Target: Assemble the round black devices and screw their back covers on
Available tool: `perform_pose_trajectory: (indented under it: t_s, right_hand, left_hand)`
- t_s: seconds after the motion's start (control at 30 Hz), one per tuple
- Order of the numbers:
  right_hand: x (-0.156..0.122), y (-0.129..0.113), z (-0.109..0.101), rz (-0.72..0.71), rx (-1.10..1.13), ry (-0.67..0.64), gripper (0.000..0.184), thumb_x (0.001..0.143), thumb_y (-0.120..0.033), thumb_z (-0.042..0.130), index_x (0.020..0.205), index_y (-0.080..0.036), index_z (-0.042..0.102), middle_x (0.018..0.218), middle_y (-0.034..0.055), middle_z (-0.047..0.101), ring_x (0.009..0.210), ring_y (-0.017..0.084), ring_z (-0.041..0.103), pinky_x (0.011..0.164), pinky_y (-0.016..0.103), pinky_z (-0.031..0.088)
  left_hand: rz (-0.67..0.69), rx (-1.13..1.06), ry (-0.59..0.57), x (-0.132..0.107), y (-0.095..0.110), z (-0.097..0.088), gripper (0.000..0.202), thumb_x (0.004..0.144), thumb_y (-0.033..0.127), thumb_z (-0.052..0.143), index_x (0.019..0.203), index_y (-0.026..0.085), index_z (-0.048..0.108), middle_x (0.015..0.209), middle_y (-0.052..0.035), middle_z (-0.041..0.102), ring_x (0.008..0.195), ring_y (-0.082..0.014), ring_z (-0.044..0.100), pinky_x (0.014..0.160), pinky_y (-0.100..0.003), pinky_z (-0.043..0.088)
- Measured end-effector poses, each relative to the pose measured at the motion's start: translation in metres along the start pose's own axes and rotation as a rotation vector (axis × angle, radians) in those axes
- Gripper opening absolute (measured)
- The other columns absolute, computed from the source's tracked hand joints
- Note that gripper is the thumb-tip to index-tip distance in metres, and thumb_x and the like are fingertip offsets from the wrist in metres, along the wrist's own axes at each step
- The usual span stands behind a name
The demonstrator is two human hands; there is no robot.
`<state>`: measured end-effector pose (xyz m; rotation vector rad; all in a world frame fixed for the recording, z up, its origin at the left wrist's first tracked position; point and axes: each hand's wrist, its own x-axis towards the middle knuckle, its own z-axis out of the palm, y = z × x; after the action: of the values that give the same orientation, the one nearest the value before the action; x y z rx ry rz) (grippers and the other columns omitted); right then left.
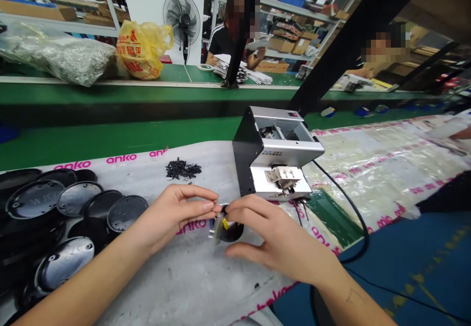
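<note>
Right hand (279, 237) clamped on black disc (233, 232), left hand (172, 213) pinching its edge; metal machine (275, 154) just beyond.

Lids (35, 199) at lower left: glossy black plastic. Machine (283, 142) at center: smooth brushed metal. Sheet (382, 169) at right: shiny clear plastic.

A green desk (110, 142) is spread with a printed plastic sheet (198, 277). On it, left of the hands (279, 232), lie black oval covers (35, 199); ahead of them sit a heap of small black parts (183, 169) and a silver-and-black machine (274, 151) trailing a black cable (353, 208).
</note>
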<state>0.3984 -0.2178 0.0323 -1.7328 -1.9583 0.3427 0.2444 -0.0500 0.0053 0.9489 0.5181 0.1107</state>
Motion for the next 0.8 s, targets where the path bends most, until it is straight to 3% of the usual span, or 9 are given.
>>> perform_pose_trajectory:
  t_s: [0.07,0.17,0.3,0.4,0.5,0.67,0.8]
  right_hand:
    - [-0.003,0.000,0.003,-0.008,-0.030,-0.010,0.024,0.093,-0.024,0.061,0.117,-0.021,0.057,0.111,0.0069,0.064,0.104,0.019,0.059,0.088,0.033,0.054]
    - [-0.003,-0.004,0.008,-0.053,-0.130,0.059,0.029,0.094,-0.026,0.060,0.121,-0.017,0.057,0.120,0.0123,0.060,0.110,0.023,0.056,0.091,0.039,0.053]
    - [0.004,-0.016,0.012,-0.198,-0.312,0.150,0.018,0.094,-0.019,0.057,0.110,-0.016,0.063,0.123,0.0122,0.061,0.115,0.025,0.052,0.096,0.041,0.050]
    - [0.016,-0.027,0.017,-0.326,-0.457,0.044,0.023,0.095,-0.012,0.049,0.111,-0.017,0.064,0.119,0.0090,0.064,0.114,0.025,0.054,0.099,0.041,0.047]
    - [0.032,-0.035,0.028,-0.366,-0.593,-0.096,0.031,0.095,-0.013,0.047,0.123,-0.010,0.059,0.118,0.0131,0.064,0.114,0.028,0.055,0.104,0.045,0.042]
    - [0.045,-0.040,0.030,-0.445,-0.660,-0.130,0.020,0.090,-0.009,0.048,0.100,-0.006,0.066,0.084,0.0103,0.066,0.076,0.024,0.061,0.083,0.042,0.049]
    - [0.041,-0.039,0.019,-0.414,-0.629,-0.097,0.019,0.092,-0.009,0.048,0.096,-0.009,0.066,0.090,0.0105,0.065,0.084,0.024,0.060,0.084,0.040,0.046]
  left_hand:
    - [-0.022,-0.023,-0.008,0.001,-0.002,-0.001,0.015,0.072,0.017,0.081,0.086,0.016,0.076,0.085,-0.0062,0.079,0.082,-0.0143,0.075,0.076,-0.018,0.059]
    - [-0.039,-0.025,-0.011,0.001,-0.004,-0.003,0.014,0.072,0.015,0.082,0.084,0.015,0.076,0.084,-0.0064,0.079,0.080,-0.0135,0.075,0.074,-0.015,0.058]
    - [0.034,-0.050,0.035,0.004,-0.003,-0.005,0.010,0.073,0.012,0.080,0.083,0.014,0.076,0.081,-0.0044,0.078,0.078,-0.0126,0.074,0.076,-0.015,0.059]
    - [0.138,-0.072,0.153,0.006,-0.001,-0.007,0.010,0.075,0.009,0.077,0.084,0.014,0.075,0.083,-0.0038,0.077,0.081,-0.0131,0.074,0.079,-0.017,0.059]
    - [0.173,-0.101,0.270,0.007,-0.001,-0.007,0.010,0.077,0.004,0.072,0.083,0.013,0.074,0.081,-0.0052,0.077,0.084,-0.0150,0.075,0.081,-0.019,0.059]
    - [0.162,-0.096,0.339,0.007,0.001,-0.007,0.013,0.077,0.001,0.069,0.080,0.013,0.073,0.082,-0.0066,0.077,0.087,-0.0183,0.075,0.083,-0.021,0.060]
    - [0.147,-0.055,0.341,0.008,0.003,-0.008,0.012,0.076,0.003,0.071,0.081,0.013,0.074,0.081,-0.0065,0.076,0.082,-0.0174,0.075,0.077,-0.019,0.061]
